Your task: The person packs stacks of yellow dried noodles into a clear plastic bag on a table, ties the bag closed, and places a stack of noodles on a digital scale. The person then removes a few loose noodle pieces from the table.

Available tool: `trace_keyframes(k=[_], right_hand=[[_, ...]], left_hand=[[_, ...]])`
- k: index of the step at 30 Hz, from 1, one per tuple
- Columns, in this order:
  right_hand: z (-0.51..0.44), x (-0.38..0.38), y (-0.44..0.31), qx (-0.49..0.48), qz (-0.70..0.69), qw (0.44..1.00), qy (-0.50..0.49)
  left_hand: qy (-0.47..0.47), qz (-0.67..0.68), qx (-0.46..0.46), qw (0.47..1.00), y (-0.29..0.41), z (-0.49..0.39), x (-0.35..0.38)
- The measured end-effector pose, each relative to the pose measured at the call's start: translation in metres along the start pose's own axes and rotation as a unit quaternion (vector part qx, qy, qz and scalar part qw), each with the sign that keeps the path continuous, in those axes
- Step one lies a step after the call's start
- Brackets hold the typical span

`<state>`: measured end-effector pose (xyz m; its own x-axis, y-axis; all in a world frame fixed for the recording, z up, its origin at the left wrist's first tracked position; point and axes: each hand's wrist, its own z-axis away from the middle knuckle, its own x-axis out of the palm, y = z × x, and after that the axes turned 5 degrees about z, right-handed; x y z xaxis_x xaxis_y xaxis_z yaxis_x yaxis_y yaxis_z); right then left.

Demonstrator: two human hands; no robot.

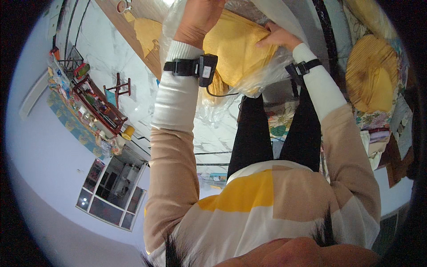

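Note:
A stack of thin yellow sheets [237, 46] lies before me, partly inside a clear plastic bag [277, 66]. My left hand [200, 21] is at the stack's upper left, against the bag; its fingertips are hidden or cut off by the picture's top edge, so its grip does not show. On the stack's right edge rests my right hand [278, 36], thumb and forefinger spread, its other fingers partly behind the film. Below the stack, a folded yellow bundle [217, 85] shows through the plastic. Both wrists carry black strapped devices.
More yellow sheets [146, 36] lie on the wooden tabletop [113, 20] at the left, near a small cup [123, 6]. To the right, a round yellow pleated pile [372, 73] sits on floral cloth. A small folding stool [116, 90] and a cluttered red-brown rack [100, 103] stand farther left.

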<state>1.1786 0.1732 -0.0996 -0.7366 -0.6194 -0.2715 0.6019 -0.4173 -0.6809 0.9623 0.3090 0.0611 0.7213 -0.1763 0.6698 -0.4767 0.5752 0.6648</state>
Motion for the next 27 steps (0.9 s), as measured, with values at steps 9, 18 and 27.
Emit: trace_keyframes(k=[9,18,27], right_hand=[[0.015,-0.003,-0.017,-0.006,-0.075,0.996,-0.052],[-0.001,-0.009,-0.020,-0.058,-0.069,0.995,-0.036],[-0.045,-0.066,0.039,-0.061,-0.095,0.993,0.030]], left_hand=[[0.014,-0.008,0.005,1.000,0.007,0.005,-0.003],[0.073,-0.063,-0.007,0.995,0.023,0.031,-0.006],[0.090,-0.466,0.105,0.874,0.012,0.131,-0.022]])
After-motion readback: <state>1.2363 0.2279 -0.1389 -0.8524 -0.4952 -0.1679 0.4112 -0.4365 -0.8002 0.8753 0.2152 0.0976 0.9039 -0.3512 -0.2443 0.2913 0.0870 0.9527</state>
